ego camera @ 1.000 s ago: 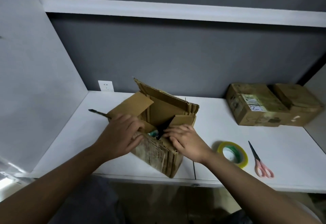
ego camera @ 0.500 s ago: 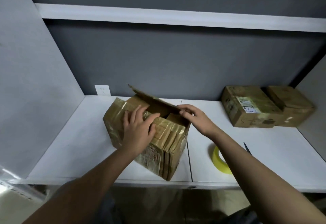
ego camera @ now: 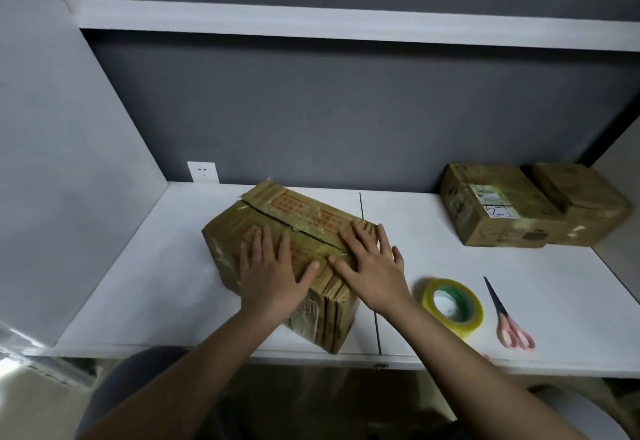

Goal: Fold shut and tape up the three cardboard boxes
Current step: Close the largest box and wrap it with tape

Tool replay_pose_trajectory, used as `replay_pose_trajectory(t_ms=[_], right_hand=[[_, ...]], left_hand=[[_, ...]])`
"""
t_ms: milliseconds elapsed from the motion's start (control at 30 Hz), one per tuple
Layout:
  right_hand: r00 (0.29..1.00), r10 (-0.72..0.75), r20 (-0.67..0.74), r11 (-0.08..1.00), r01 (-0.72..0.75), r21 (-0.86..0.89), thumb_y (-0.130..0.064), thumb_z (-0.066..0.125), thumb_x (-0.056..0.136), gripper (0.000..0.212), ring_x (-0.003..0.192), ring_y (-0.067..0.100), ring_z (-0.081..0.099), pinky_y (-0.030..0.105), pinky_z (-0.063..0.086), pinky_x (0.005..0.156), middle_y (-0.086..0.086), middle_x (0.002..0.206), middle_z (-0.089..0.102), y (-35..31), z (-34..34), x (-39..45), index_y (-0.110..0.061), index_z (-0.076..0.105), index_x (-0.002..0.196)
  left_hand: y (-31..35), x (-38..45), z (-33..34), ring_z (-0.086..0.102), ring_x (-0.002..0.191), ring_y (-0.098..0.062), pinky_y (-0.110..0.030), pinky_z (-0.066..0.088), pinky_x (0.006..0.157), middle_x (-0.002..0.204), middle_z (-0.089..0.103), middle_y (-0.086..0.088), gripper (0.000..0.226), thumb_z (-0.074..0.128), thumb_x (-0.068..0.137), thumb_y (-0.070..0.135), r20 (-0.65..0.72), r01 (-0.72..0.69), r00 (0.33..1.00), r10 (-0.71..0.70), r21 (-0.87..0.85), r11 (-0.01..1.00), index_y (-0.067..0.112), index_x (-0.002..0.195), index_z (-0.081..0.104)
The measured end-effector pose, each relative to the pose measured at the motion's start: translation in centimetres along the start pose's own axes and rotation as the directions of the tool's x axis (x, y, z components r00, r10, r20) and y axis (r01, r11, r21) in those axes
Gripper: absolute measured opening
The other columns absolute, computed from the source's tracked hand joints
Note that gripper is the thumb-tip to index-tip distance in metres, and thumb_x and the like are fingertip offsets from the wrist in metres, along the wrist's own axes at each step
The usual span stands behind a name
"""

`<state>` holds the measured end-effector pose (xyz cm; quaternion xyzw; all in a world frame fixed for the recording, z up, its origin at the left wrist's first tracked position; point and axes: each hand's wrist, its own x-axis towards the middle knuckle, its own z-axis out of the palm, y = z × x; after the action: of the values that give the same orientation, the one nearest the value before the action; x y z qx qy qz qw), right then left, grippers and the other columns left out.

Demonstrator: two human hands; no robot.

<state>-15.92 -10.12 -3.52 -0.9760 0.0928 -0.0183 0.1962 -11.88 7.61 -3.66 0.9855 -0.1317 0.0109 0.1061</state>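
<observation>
Cardboard box (ego camera: 294, 231) on worktop (ego camera: 138, 283), flaps folded down. Left hand (ego camera: 273, 269) and right hand (ego camera: 370, 266) press flat on top, fingers spread, gripping nothing. Keep one palm on seam; fetch tape roll (ego camera: 452, 306) with right.

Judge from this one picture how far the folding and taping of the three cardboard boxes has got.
Done: the near box's flaps are folded down. In hand: the left hand and right hand press flat on its top; no fresh tape across the seam shows. Left: taping it, with the tape roll and scissors lying untouched alongside. The two far boxes look closed; whether they need taping, I cannot tell.
</observation>
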Motion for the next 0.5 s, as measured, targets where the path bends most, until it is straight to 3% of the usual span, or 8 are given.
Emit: replay_pose_trajectory(t_ms=[100, 200, 267, 333, 433, 500], right_hand=[[0.997, 0.045, 0.07, 0.999, -0.046, 0.011, -0.068, 0.037, 0.089, 0.066, 0.148, 0.026, -0.008, 0.052, 0.009, 0.116, -0.018, 0.16, -0.003, 0.2, -0.5, 0.6, -0.047, 0.015, 0.148], [0.989, -0.027, 0.149, 0.999, 0.02, 0.049, -0.066, 0.039, 0.091, 0.066, 0.149, 0.025, -0.004, 0.047, 0.014, 0.118, -0.018, 0.16, -0.006, 1.7, -1.6, 1.4, -0.047, 0.014, 0.149], [0.977, -0.091, 0.192, 0.995, 0.083, 0.046, -0.064, 0.038, 0.092, 0.064, 0.149, 0.021, -0.006, 0.044, 0.013, 0.118, -0.02, 0.159, -0.007, 2.7, -2.4, 2.0, -0.049, 0.013, 0.149], [0.965, -0.139, 0.22, 0.99, 0.138, 0.021, -0.062, 0.035, 0.094, 0.06, 0.149, 0.019, -0.008, 0.044, 0.013, 0.118, -0.022, 0.159, -0.007, 3.6, -3.2, 2.4, -0.05, 0.012, 0.148], [0.964, -0.168, 0.206, 0.986, 0.169, 0.012, -0.057, 0.037, 0.096, 0.056, 0.149, 0.018, -0.005, 0.043, 0.016, 0.118, -0.021, 0.159, 0.0, 3.7, -3.8, 2.6, -0.049, 0.018, 0.147], [0.982, -0.173, 0.075, 0.983, 0.177, -0.051, -0.054, 0.043, 0.095, 0.052, 0.148, 0.02, 0.007, 0.039, 0.023, 0.116, -0.019, 0.158, 0.018, 3.1, -3.8, 2.2, -0.045, 0.031, 0.145]], left_hand=[[0.2, -2.1, -0.3, -0.011, 0.147, -0.025, -0.042, -0.011, 0.115, 0.16, -0.008, -0.009, 0.084, 0.003, 0.082, 0.074, 0.062, -0.058, 0.997, 0.056, 0.033, 0.998, 0.027, 0.151, -0.002], [0.2, -3.9, -1.1, -0.006, 0.147, -0.022, -0.039, -0.009, 0.113, 0.16, -0.004, -0.004, 0.091, -0.008, 0.071, 0.078, 0.098, -0.138, 0.985, 0.14, -0.031, 0.99, 0.034, 0.15, 0.001], [-0.6, -4.1, -1.9, 0.018, 0.144, -0.02, -0.042, 0.012, 0.116, 0.156, 0.021, 0.003, 0.089, -0.003, 0.072, 0.081, 0.062, -0.189, 0.977, 0.202, -0.169, 0.967, 0.037, 0.147, 0.017], [-2.1, -2.7, -3.1, 0.04, 0.129, -0.015, -0.038, 0.033, 0.107, 0.14, 0.043, 0.009, 0.07, 0.02, 0.081, 0.074, -0.047, -0.244, 0.97, 0.24, -0.258, 0.935, 0.036, 0.138, 0.036], [-5.4, 1.5, -4.4, 0.036, 0.135, -0.023, -0.042, 0.022, 0.111, 0.148, 0.039, -0.001, 0.062, 0.041, 0.088, 0.06, -0.199, -0.38, 0.905, 0.375, 0.016, 0.925, 0.026, 0.139, 0.044], [-7.4, 3.8, -4.7, 0.015, 0.145, -0.026, -0.05, 0.012, 0.116, 0.159, 0.016, -0.002, 0.077, 0.024, 0.084, 0.073, -0.071, -0.404, 0.906, 0.416, 0.146, 0.903, 0.031, 0.148, 0.03]])
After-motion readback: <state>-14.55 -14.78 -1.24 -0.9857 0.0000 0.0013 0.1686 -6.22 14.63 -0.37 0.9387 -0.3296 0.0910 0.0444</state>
